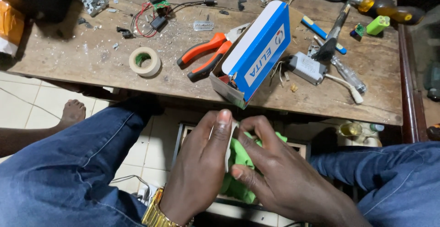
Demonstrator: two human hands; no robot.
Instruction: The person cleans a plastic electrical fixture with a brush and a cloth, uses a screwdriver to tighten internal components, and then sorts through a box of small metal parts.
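Note:
Between my knees, my left hand [201, 163] and my right hand [279, 172] are closed together around a bright green cloth [238, 160] and a thin white object [230, 140], mostly hidden behind my left fingers. A gold wristwatch [158, 213] sits on my left wrist. Just above my hands, an open blue-and-white cardboard box [254, 52] lies tilted at the wooden workbench's [82, 66] front edge.
On the bench lie orange-handled pliers [206, 55], a tape roll [145, 61], a hammer [334, 30], a clear-handled screwdriver [348, 74], a white driver module [307, 67], circuit boards and wires [153, 7]. My jeans-clad legs [68, 172] flank my hands. A bare foot [72, 112] rests on the tiled floor.

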